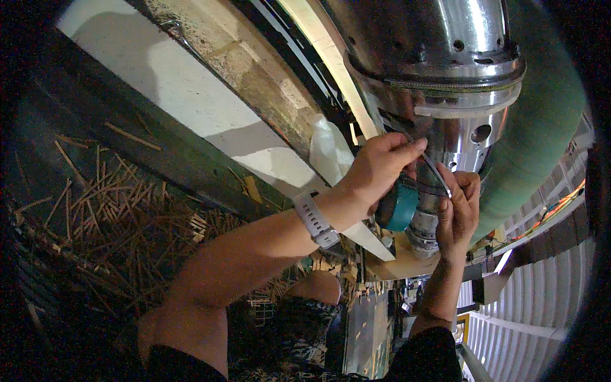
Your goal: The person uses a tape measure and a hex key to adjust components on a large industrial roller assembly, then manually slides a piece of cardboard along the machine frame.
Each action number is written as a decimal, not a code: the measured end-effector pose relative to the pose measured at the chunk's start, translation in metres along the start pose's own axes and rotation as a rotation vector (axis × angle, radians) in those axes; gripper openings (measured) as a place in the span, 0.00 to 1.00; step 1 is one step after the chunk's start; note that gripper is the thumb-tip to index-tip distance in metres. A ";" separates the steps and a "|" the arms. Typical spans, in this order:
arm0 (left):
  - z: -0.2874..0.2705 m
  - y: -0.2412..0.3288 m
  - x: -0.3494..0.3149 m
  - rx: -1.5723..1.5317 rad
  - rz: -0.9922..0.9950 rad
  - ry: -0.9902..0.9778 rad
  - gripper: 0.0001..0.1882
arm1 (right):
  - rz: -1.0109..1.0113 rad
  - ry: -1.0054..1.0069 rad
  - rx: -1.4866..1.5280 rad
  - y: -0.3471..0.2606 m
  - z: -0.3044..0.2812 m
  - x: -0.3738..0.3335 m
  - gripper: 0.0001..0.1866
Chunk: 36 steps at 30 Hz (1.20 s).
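Both my hands are at the narrow end of a large polished metal shaft (439,51), holding a thin shiny strip (435,170) between them. My left hand (380,167) pinches the strip's upper end between thumb and fingers, and a grey watch band circles that wrist. Closed around the strip's lower end is my right hand (459,213). Just below my left fingers, a round teal piece like a roll of tape (401,205) hangs next to the narrow shaft end. I cannot tell whether the strip is joined to it. The shaft has round holes and a stepped collar.
A big green curved body (541,134) runs along the right of the shaft. On the left, a long white board (165,83) slopes beside a worn tan beam (254,70). Crumpled white plastic (328,146) lies near my left wrist. Many thin brown sticks (114,216) litter the ground.
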<state>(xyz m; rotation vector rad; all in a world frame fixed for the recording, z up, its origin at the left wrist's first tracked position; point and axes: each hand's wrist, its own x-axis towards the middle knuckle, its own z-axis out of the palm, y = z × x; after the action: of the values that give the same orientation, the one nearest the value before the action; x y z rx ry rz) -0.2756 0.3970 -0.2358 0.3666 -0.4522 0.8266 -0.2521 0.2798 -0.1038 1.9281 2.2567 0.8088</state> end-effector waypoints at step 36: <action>-0.011 0.003 0.007 -0.083 -0.093 -0.016 0.14 | 0.109 -0.453 0.853 0.029 -0.001 0.016 0.28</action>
<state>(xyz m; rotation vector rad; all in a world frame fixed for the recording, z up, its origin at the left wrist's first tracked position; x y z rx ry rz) -0.2715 0.4088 -0.2413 0.3146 -0.4791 0.7128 -0.2296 0.2963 -0.0856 2.1983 2.3763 -0.6727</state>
